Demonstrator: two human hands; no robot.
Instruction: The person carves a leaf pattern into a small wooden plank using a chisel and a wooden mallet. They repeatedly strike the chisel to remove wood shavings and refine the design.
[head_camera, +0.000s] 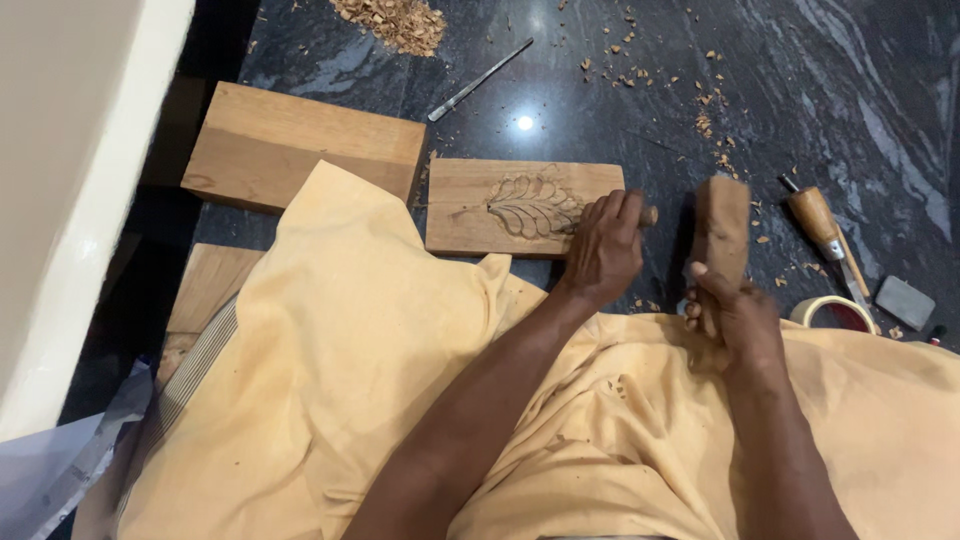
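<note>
— Start with the hands. What has each got?

— The left hand is wrapped tight round a chisel; only the rounded wooden butt of the handle shows past the fingers, and the blade is hidden under the fist. It rests on the right end of the carved board. The right hand is clenched round the lower end of a wooden mallet, a blocky brown piece standing upright just to the right of the chisel's butt, not touching it.

— And the board itself?

— It lies flat on the dark stone floor, just beyond the person's lap, which is draped in a yellow cloth. A leaf with a midrib and curling lobes is cut into it.

— How far along would you say the carving is?

— The outline and veins look cut over the whole leaf, so I'd judge the drawing-in done. The ground around it looks flat and uncut, and the left part of the board is bare, so deepening and cleaning seem left. The spot under the fist I cannot see.

— What else lies about?

— A larger plain plank to the left, a slim metal tool beyond, a heap of wood chips at the top edge. To the right, a second chisel with a wooden handle, a roll of tape and a grey block.
</note>
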